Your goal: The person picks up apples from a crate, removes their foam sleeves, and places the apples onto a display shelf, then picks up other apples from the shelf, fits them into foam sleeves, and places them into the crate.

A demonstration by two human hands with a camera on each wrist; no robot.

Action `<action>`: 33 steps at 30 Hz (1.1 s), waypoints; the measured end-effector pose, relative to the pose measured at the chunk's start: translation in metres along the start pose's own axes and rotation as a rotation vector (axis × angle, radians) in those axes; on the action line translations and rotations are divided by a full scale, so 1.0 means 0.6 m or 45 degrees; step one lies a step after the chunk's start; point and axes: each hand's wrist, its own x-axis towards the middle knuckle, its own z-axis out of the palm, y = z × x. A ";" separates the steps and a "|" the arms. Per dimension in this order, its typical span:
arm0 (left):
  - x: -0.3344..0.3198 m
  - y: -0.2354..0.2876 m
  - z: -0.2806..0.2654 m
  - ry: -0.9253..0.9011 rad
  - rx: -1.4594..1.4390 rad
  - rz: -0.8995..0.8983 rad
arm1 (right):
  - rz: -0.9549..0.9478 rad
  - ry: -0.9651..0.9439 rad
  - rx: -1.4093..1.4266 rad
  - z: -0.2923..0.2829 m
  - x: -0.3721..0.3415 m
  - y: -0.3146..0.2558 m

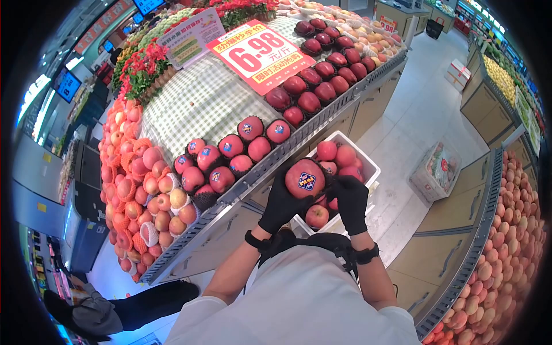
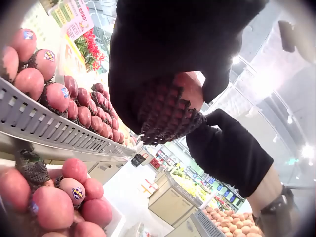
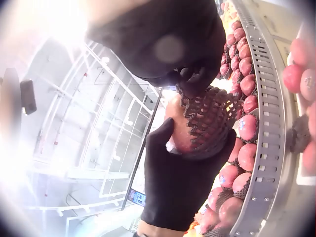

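A large red apple (image 1: 303, 177) with a blue sticker is gripped in my black-gloved left hand (image 1: 278, 202). Around part of the apple sits a black foam net (image 3: 211, 121), its edge stopping short and leaving some skin bare. My gloved right hand (image 1: 350, 201) pinches that net at its edge, fingers curled, as the right wrist view shows. Beneath both hands stands a white crate (image 1: 372, 163) of loose red apples (image 1: 346, 155). One apple in it bears a blue sticker (image 2: 77, 192), and a black net (image 2: 30, 165) lies among the apples there.
Left of the crate, a slatted rail (image 1: 253, 175) edges a display with netted, stickered apples (image 1: 250, 127) and darker red apples (image 1: 309, 102). A price sign (image 1: 259, 54) stands on it. Across the aisle are a packed box (image 1: 435, 172) and a peach display (image 1: 494, 270).
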 end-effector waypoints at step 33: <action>-0.030 -0.003 -0.053 0.122 -0.128 -0.279 | -0.616 -0.318 -0.193 0.020 0.010 -0.021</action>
